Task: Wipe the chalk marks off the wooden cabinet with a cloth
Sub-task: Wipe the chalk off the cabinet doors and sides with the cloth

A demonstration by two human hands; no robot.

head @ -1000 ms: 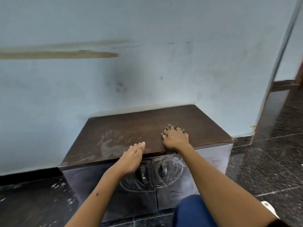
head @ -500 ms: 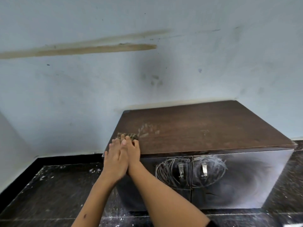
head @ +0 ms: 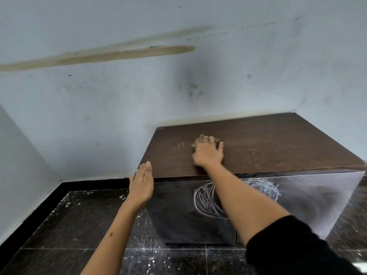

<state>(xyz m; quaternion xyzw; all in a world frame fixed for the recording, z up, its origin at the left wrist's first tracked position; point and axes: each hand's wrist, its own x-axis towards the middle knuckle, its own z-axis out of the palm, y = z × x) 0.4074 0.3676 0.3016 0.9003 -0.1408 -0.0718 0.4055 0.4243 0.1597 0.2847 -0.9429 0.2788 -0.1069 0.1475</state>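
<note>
Right of centre in the frame, the cloth (head: 206, 138) is pressed flat under the right hand (head: 208, 153) on the top of the wooden cabinet (head: 278, 141), only a crumpled edge being seen past the fingertips; whether the fingers are curled into it cannot be told; the left hand (head: 141, 185) is held with straight fingers against the cabinet's near left corner, nothing being gripped; faint chalk marks (head: 181, 145) are seen just left of the right hand, and fainter specks to its right; heavy chalk scribbles (head: 208, 201) lie below on the front face, partly hidden by the right forearm; the right hand is judged the nearer to every mark.
</note>
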